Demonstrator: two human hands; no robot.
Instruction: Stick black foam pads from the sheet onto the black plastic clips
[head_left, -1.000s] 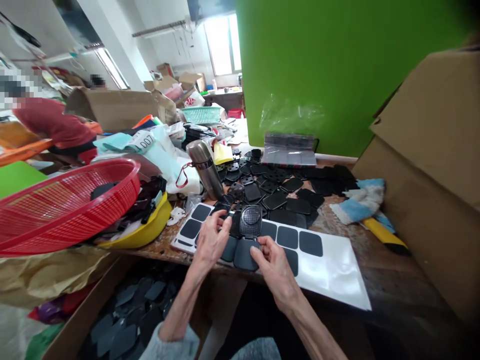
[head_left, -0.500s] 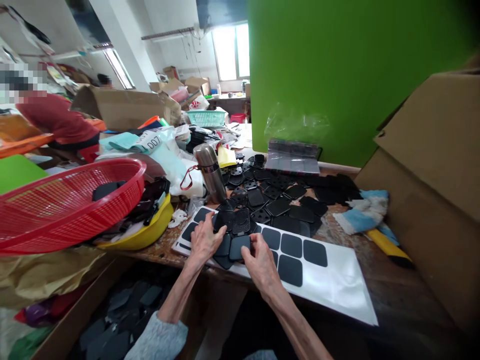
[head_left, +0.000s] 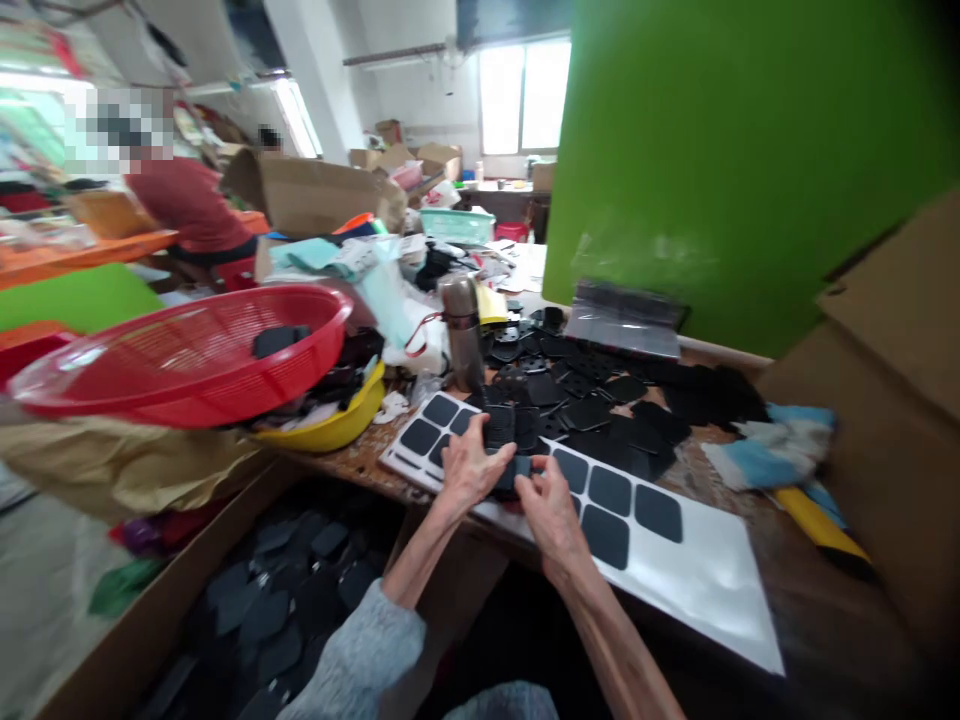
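Observation:
My left hand [head_left: 471,468] is closed on a small black rounded-square pad [head_left: 508,474], its thumb lying along the top edge. My right hand [head_left: 553,508] pinches the same pad from the right between thumb and fingertips. Both hands are over a white sheet [head_left: 720,575] that carries rows of black rounded-square stickers [head_left: 604,535]. More black plastic pieces [head_left: 501,425] lie just beyond my fingers, partly on the sheet. The hands hide the middle of the sheet and much of the held pad.
A steel flask [head_left: 461,335] stands behind the sheet beside heaped black parts [head_left: 585,412]. Left are a red basket [head_left: 300,385] and a yellow basin [head_left: 352,420]; below, a box of black pads [head_left: 277,600]. Right are a blue-white cloth [head_left: 787,445] and a carton [head_left: 892,400]. A person in red [head_left: 187,200] sits far left.
The view has swung left, so the scene sits further right. My hands have come closer together, and the left fingers have moved off the sheet's left stickers toward the pad.

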